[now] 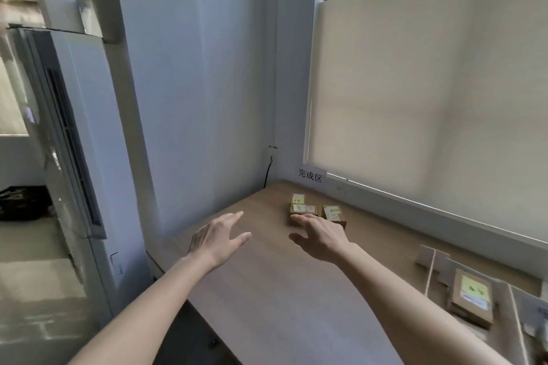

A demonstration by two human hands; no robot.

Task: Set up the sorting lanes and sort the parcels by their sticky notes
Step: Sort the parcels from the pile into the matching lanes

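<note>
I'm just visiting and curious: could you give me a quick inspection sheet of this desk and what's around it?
Surface: wooden table, set against the wall below the window.
Job's things: two small parcels with sticky notes at the far end; another parcel on cardboard lane pieces, right.
Clutter: nothing seen.
Hands: left hand and right hand open, holding nothing.
Cables: black cable down the corner wall.
Surroundings: window blind; wall sign; standing air conditioner.
</note>
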